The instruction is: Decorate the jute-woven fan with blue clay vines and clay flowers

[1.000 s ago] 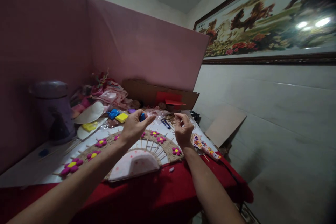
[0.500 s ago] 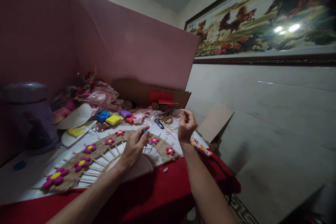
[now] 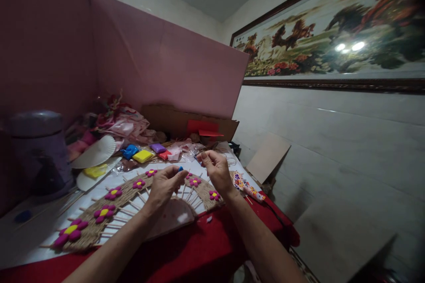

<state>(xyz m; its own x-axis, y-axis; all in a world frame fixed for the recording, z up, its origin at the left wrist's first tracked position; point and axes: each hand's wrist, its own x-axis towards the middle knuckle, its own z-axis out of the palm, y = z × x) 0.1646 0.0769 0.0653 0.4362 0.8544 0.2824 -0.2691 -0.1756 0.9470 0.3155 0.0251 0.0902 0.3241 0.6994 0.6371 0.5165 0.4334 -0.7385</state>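
My left hand (image 3: 163,188) pinches a small lump of blue clay (image 3: 181,169) between thumb and fingertips. Close by on the right, my right hand (image 3: 217,171) is raised with thumb and fingers pressed together; anything in them is too small to make out. Both hands are above a fan-shaped frame of thin sticks woven with a band of brown twine (image 3: 128,189). Magenta clay flowers with yellow centres, such as the large flower (image 3: 71,230) at the near left, sit along the band. My left hand and forearm hide part of the frame.
Packets of clay, among them a yellow packet (image 3: 142,155), lie behind the frame. A purple canister (image 3: 40,159) stands at the left. A flower-patterned glue gun (image 3: 254,191) rests at the right, near the edge of the red cloth (image 3: 195,256). Blue clay (image 3: 23,216) lies far left.
My right hand has moved left and down, closer to my left hand. My left hand has shifted slightly and still holds the blue clay. The view has turned slightly.
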